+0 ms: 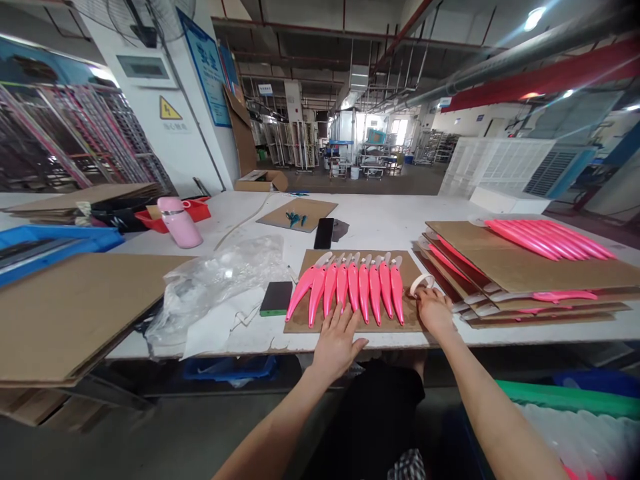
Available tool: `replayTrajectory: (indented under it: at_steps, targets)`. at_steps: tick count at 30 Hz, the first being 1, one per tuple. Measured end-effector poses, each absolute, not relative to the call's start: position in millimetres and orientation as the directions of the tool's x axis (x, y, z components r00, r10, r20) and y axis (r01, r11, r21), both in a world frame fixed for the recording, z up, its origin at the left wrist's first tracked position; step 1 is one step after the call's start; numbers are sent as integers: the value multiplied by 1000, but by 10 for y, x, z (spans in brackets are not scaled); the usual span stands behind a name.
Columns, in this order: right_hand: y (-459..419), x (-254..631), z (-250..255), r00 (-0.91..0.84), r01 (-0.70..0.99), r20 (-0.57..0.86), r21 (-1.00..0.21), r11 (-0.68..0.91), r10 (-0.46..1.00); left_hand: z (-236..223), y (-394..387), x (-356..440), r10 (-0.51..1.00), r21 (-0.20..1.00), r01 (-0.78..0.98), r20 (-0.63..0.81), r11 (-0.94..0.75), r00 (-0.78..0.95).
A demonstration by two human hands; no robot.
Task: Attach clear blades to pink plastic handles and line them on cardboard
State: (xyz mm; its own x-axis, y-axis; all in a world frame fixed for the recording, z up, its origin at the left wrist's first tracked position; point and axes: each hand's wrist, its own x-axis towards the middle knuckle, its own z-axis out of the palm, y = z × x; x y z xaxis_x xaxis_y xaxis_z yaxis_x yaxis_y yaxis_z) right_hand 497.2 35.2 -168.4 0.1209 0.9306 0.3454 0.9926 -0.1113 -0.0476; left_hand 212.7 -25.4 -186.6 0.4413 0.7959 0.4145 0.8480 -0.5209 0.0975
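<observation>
Glossy hot-pink pieces [353,287] on plain brown cardboard [413,267]

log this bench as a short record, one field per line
left hand: left hand, fingers spread at the lower ends of the pink pieces
right hand: right hand, at the white ring
row: pink pieces side by side on a cardboard sheet
right side: cardboard stack, pink pieces between layers and on top
left side: clear plastic, pink bottle
beyond row: black phone
grip on ring: cannot tell

Phone [325,233] behind row of lures [353,287]
</observation>
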Motion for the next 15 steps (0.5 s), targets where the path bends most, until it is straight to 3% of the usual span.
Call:
replayTrajectory:
  at_steps: [8, 12, 15]
  targets:
    - [298, 4889, -1661, 101, 968, 397, -251, 2, 912, -1847, -262, 2133, 795, 87, 859, 434, -505, 423]
    - [47, 4772, -1681, 225, 876, 410, -482, 1, 884, -1860, -257, 2137, 782, 73, 863, 467, -500, 413]
    - [-341, 4649, -1767, 376, 707, 350, -707, -21, 858, -1879, -262, 2145, 770, 52, 868, 490, -494, 409]
